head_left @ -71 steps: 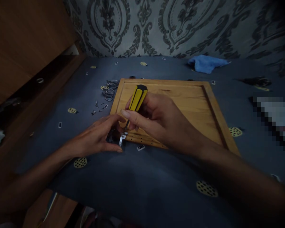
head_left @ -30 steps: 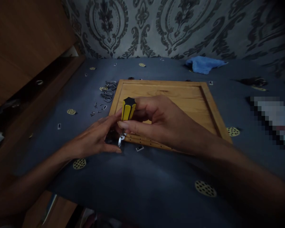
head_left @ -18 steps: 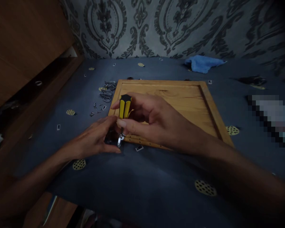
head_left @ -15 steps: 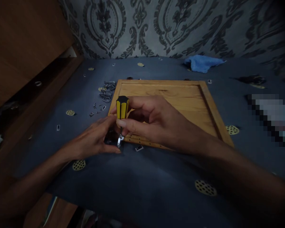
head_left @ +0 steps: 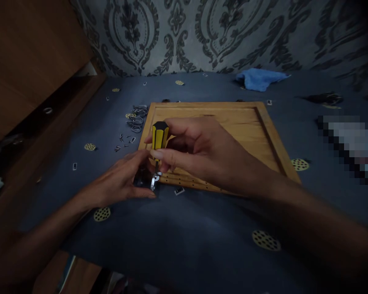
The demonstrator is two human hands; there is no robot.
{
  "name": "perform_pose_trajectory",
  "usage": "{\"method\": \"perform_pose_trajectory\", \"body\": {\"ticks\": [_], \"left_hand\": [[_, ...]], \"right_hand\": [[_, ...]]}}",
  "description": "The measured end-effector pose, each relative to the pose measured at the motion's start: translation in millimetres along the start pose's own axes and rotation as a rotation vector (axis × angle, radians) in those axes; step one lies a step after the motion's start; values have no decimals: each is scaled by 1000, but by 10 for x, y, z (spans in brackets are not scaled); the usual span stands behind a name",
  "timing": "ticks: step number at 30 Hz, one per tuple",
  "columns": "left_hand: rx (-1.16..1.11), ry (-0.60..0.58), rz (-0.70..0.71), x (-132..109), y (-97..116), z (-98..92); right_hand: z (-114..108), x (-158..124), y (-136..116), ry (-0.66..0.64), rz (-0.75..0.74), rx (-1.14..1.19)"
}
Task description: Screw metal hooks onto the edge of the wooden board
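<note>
A screwdriver [head_left: 160,136] with a yellow and black handle stands nearly upright in my right hand [head_left: 199,153], pinched between thumb and fingers. Its shaft points down at a small shiny metal latch [head_left: 154,181] at the near left corner of a wooden panel [head_left: 233,122] with a raised rim. My left hand [head_left: 122,179] curls round the latch from the left, thumb along its near side and fingers behind it. Those fingertips are partly hidden by my right hand. The screwdriver's tip and any screw under it are too small to make out.
Several metal latches with wire loops [head_left: 137,118] lie left of the panel, with loose screws [head_left: 119,143] nearby. A blue cloth [head_left: 260,79] and a dark object [head_left: 323,99] lie farther back. At left stands a wooden cabinet [head_left: 27,53]. A blurred-out object [head_left: 349,143] is at right.
The screwdriver handle has tilted and shifted slightly to the right with my right hand. My left hand stays at the latch. The whole view has moved a little.
</note>
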State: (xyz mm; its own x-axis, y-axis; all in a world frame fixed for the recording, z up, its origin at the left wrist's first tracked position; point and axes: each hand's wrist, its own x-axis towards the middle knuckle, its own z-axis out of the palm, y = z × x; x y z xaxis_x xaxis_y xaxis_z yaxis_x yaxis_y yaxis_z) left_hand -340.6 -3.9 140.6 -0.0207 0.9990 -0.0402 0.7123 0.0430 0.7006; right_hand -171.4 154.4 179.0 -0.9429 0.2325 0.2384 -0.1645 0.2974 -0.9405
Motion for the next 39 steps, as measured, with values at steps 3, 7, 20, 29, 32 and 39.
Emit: {"method": "perform_pose_trajectory", "body": {"ticks": [3, 7, 20, 29, 32, 39], "left_hand": [[-6, 4, 12, 2, -17, 4], [4, 6, 14, 7, -2, -2], [17, 2, 26, -26, -41, -1], [18, -9, 24, -7, 24, -18], [29, -10, 11, -6, 22, -22], [50, -8, -18, -10, -14, -14]], "right_hand": [[48, 9, 32, 80, -7, -79], [62, 28, 57, 82, -20, -85], [-8, 3, 51, 0, -30, -4], [-86, -12, -19, -27, -12, -113], [-104, -13, -20, -38, -24, -124], [-5, 14, 15, 71, -12, -174]]}}
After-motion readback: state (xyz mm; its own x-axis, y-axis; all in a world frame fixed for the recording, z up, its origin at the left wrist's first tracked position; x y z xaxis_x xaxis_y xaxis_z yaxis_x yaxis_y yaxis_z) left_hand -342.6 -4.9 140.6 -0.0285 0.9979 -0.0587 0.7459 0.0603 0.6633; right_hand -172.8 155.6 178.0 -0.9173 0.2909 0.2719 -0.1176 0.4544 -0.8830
